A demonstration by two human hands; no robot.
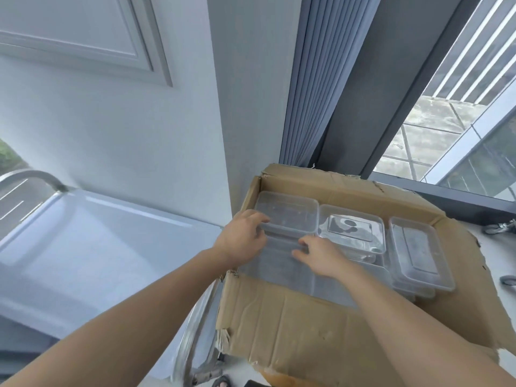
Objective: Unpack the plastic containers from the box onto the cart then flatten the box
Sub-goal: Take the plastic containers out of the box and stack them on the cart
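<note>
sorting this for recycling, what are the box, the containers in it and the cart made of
Box: brown corrugated cardboard, matte, with creases and torn edges.
Containers: thin clear plastic, glossy; you can see straight through them.
Cart: looks like metal, probably stainless steel, going by the smooth reflective tray and the shiny tubular rail.

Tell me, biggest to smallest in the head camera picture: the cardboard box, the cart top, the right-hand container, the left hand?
1. The cardboard box and the cart top look about alike; the wide lens makes it unsure.
2. The right-hand container.
3. The left hand, only slightly smaller.
</note>
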